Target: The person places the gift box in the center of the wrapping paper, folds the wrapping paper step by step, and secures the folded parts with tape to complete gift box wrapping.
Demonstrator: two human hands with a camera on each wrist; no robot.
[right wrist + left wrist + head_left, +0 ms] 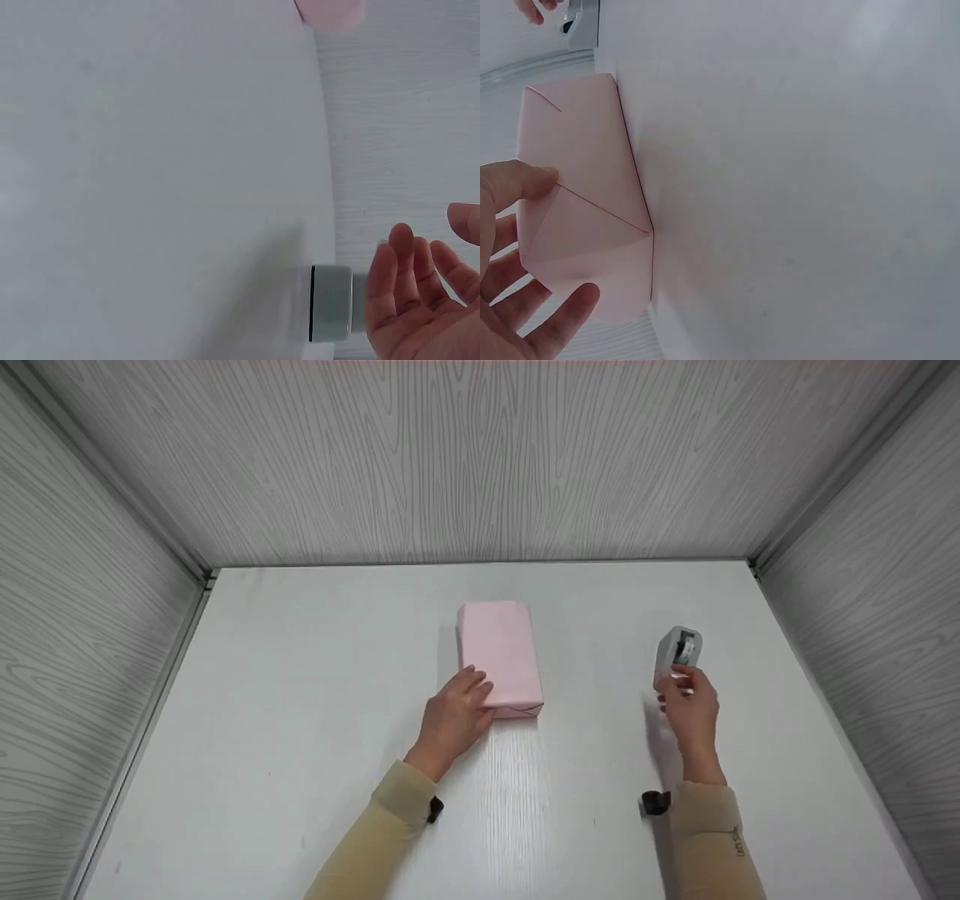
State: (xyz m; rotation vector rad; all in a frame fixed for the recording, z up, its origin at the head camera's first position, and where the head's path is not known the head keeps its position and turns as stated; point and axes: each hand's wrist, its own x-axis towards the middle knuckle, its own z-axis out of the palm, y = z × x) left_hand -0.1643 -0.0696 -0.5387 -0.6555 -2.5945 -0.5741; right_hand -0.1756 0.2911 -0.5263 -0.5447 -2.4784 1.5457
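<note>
A box wrapped in pink paper (499, 652) lies on the table with its near end folded into flaps. My left hand (455, 720) holds it at the near left corner. In the left wrist view, the thumb (536, 182) presses on the folded end and the fingers spread around the lower corner. To the right stands a grey tape dispenser (664, 656) with a roll inside. My right hand (690, 709) is at its near end, fingertips overlapping it. In the right wrist view, the thumb (466, 223) stands apart from the loosely bent fingers.
The white table (300, 690) is bounded by a grey wood-grain back panel (480, 465) and side panels (90, 607). Black wrist devices (656, 802) sit at both sleeve cuffs.
</note>
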